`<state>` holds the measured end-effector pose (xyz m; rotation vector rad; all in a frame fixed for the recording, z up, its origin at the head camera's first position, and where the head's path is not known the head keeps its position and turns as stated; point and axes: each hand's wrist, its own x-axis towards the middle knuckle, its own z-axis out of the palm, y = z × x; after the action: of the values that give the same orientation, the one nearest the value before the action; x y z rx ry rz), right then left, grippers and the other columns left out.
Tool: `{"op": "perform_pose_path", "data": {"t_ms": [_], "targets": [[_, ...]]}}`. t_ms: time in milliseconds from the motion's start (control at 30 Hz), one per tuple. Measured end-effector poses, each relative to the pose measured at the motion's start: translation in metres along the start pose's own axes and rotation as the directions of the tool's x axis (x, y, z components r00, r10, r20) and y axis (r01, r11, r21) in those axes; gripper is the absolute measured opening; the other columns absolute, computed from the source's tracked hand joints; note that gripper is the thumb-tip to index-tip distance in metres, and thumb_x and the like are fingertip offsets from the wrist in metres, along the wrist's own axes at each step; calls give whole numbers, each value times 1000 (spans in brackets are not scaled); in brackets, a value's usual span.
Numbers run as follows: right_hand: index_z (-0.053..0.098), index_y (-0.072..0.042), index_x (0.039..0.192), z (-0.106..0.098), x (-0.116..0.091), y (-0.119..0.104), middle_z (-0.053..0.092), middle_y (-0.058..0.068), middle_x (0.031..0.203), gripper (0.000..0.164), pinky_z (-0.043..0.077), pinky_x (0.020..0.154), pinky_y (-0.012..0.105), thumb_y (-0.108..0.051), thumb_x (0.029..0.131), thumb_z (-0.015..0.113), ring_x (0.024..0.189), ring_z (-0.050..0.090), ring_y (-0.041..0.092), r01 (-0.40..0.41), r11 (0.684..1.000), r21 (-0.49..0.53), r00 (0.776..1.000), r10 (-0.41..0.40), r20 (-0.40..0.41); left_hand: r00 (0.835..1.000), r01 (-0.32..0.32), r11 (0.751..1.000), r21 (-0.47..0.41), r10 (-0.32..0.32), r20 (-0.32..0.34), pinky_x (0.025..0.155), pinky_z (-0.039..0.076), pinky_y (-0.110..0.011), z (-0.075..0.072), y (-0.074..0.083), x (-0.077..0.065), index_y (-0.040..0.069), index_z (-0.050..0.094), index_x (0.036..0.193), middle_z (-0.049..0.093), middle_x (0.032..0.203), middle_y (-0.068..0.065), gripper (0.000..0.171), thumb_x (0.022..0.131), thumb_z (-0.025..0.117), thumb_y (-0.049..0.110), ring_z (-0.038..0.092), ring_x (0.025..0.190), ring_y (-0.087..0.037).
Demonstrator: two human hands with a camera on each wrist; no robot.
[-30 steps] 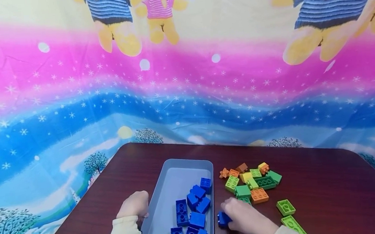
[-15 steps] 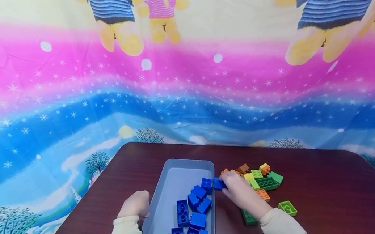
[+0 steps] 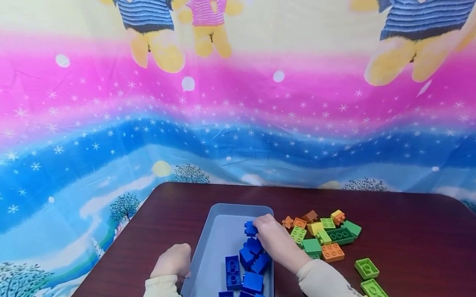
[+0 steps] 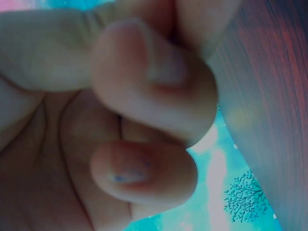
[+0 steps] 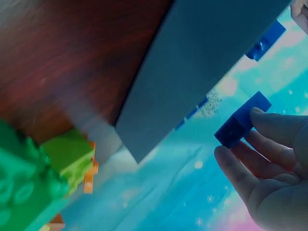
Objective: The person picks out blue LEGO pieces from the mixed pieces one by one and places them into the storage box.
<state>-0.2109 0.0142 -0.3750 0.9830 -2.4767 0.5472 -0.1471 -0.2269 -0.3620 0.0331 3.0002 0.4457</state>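
Note:
Thumb and fingers of my right hand (image 3: pixel 276 240) pinch a blue toy building brick (image 5: pixel 244 119) above the far right part of a grey tray (image 3: pixel 206 247). In the head view the held brick (image 3: pixel 250 228) has its studs toward the left. Several other blue bricks (image 3: pixel 253 282) lie in the tray along its right side and near end. My left hand (image 3: pixel 172 262) is beside the tray's left rim, knuckles up. In the left wrist view its fingers (image 4: pixel 154 82) are curled, with nothing seen between them. Whether it touches the rim I cannot tell.
Right of the tray, a loose group of green bricks (image 3: pixel 311 247), orange bricks (image 3: pixel 333 252), yellow and brown ones lies on the dark wooden table (image 3: pixel 427 241). Two lime bricks (image 3: pixel 366 268) lie nearer the front. A printed cloth (image 3: pixel 235 102) hangs behind the table.
My right hand has carried the blue brick from the table right of the tray, away and then left over the rim, to above the tray. My left hand has stayed in place.

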Motion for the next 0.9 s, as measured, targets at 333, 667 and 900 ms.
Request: {"op": "perform_pose_path", "data": {"t_ms": [333,667,900], "targets": [[63,0,85,21,10,-5,60,8,82,11,48,71,31,-5,77,68,78,51,20,16,998,-56,998,-13,55,1000,5,1000,5,-5,0,43,36,-27,2,1,1,5,50,53,33,47,0,27,68,67,-10,37,43,-13],[67,1,82,28,16,-7,60,6,76,7,47,71,30,-6,80,65,75,51,18,21,997,-70,993,-13,115,1000,-3,1000,10,3,-1,45,36,-27,0,3,2,5,48,53,35,47,0,29,66,68,-11,36,44,-13],[67,3,80,33,20,-8,63,10,82,9,46,72,31,-4,80,63,80,54,21,66,994,-92,991,-54,124,1000,7,1000,8,-7,11,44,35,-27,-1,2,2,5,48,52,33,47,0,29,66,68,-11,35,44,-13]]}}
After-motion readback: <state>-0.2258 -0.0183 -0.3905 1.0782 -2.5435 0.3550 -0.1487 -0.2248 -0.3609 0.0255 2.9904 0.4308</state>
